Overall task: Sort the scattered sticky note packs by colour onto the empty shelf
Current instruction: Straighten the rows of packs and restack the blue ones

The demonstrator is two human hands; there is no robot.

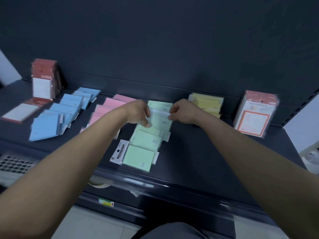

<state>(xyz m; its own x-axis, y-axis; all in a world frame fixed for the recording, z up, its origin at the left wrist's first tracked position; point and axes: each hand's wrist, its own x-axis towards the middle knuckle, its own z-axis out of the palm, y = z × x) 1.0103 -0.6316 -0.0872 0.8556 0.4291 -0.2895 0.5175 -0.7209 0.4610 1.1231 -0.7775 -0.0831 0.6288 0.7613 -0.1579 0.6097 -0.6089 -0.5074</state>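
Your left hand [138,112] and right hand [183,112] reach to the far middle of the shelf [207,152], a little apart. Both have curled fingers on one green pack [160,118]: the left grips its left edge with the thumb on the face, and the right pinches its right edge. Whether the pack rests on those below or is lifted clear cannot be told. It lies at the far end of the green row [141,152], which steps toward you in overlapping packs. Your left forearm partly hides the pink packs [107,107], just left of the row. The blue packs [57,116] fan out farther left. The yellow packs [205,104] are stacked just right of your right hand. The left red-bordered packs [44,80] stand at the far left. The right red-bordered pack [255,114] leans at the far right, reading "IVERSITY" with its first letters unclear. The white header card [120,150] at the near end of the row bears an oval label too blurred to read.
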